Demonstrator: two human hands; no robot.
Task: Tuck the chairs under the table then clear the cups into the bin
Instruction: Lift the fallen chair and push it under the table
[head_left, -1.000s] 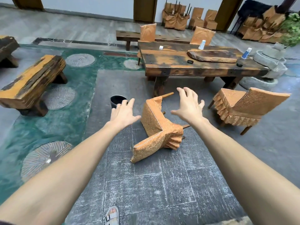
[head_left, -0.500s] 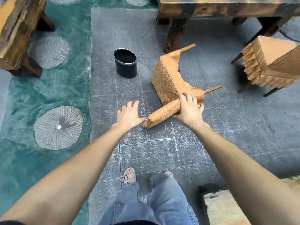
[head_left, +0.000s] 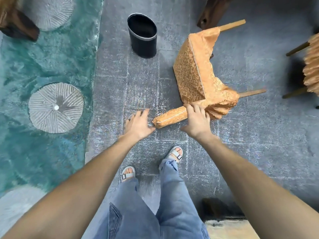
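An orange-covered chair (head_left: 193,73) lies tipped over on the grey stone floor, two wooden legs pointing right. My right hand (head_left: 196,119) grips the top edge of its backrest, fingers curled over the fabric. My left hand (head_left: 139,124) hovers with fingers spread just left of the backrest's end, its thumb close to the fabric. A black bin (head_left: 142,35) stands upright to the upper left of the chair. One table leg (head_left: 212,12) shows at the top edge. No cups are in view.
A second orange chair (head_left: 310,66) stands at the right edge. Teal floor with round grooved stones (head_left: 56,107) lies to the left, a wooden bench foot (head_left: 19,25) at top left. My sandalled feet (head_left: 174,154) stand just behind the chair. A pale block (head_left: 229,228) sits at bottom right.
The view has tilted down and come closer to the fallen chair. My right hand went from reaching in the air to gripping the backrest; my left hand came down beside the backrest's end.
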